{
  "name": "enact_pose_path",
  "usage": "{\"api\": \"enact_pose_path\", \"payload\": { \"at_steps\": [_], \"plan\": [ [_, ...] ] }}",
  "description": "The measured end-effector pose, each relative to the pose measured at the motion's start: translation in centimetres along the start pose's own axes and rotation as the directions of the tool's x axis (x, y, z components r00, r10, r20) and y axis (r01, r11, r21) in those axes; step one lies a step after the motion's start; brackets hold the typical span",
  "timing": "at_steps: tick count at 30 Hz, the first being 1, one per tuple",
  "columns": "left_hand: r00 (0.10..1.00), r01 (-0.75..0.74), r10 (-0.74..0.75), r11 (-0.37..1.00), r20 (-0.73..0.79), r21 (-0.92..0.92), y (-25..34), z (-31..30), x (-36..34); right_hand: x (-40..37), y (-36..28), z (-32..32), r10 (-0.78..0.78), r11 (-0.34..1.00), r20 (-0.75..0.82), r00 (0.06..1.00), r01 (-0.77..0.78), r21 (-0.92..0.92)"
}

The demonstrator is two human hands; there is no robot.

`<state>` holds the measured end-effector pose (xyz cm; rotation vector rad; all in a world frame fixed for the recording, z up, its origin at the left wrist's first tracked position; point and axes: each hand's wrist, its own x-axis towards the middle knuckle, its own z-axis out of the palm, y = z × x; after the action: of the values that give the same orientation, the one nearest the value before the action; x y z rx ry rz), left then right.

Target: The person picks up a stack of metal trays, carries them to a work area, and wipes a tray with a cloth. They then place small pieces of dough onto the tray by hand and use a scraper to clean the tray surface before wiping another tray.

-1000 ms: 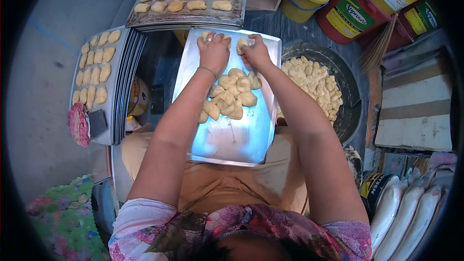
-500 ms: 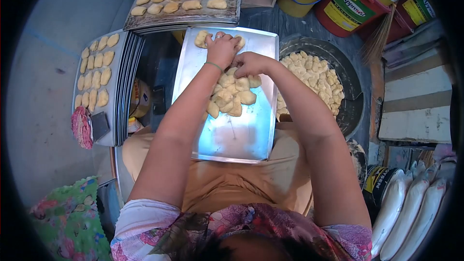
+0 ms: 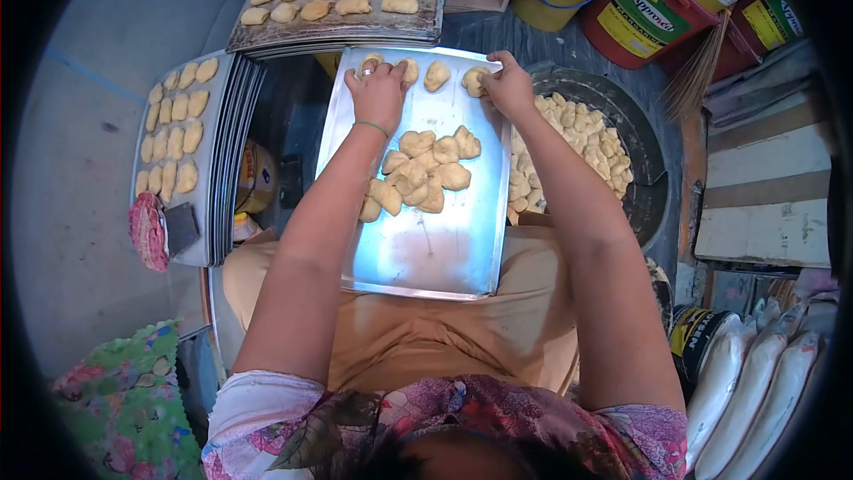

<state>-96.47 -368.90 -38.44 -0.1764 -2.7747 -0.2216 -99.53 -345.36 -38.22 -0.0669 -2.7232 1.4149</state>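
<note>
A shiny metal baking tray point(image 3: 426, 258) rests across my lap. Along its far edge stands a row of dough pieces, one of them point(image 3: 436, 76) apart from both hands. At the far left corner my left hand point(image 3: 378, 96) curls its fingers over a dough piece point(image 3: 371, 60), partly hidden beneath them; another dough piece point(image 3: 409, 71) lies beside that hand. Near the far right corner my right hand point(image 3: 509, 86) pinches a dough piece point(image 3: 475, 81) between thumb and fingers. A loose heap of dough pieces point(image 3: 418, 178) sits mid-tray.
To the right is a wide dark basin point(image 3: 653, 142) heaped with dough pieces point(image 3: 577, 147). Stacked trays of shaped dough stand at the far side point(image 3: 346, 27) and left point(image 3: 213, 196). Buckets point(image 3: 640, 18), a broom point(image 3: 697, 71) and filled plastic bags point(image 3: 755, 400) stand rightward.
My hands have moved apart, the left to the left and the right toward the far right corner. Several dough pieces now stand in a row along the far edge; the heap is more exposed.
</note>
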Motion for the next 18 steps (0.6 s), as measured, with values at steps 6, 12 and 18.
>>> {"api": "enact_pose_path", "payload": {
  "at_steps": [6,12,18],
  "plan": [
    [0.979,-0.096,0.088,0.995,-0.186,-0.032,2.4,0.2,0.3,-0.3,0.8,1.1,-0.252,0.957,-0.109,0.961,0.231,-0.176],
    [0.970,-0.234,0.236,0.971,-0.061,0.045,4.2,1.7,0.9,-2.1,-1.0,1.9,-0.298,0.946,-0.104,0.949,0.279,-0.165],
    [0.968,-0.229,0.235,0.971,-0.084,0.074,4.6,0.7,-0.3,-2.5,-1.0,1.6,-0.524,0.738,0.014,0.852,0.462,-0.491]
  ]
}}
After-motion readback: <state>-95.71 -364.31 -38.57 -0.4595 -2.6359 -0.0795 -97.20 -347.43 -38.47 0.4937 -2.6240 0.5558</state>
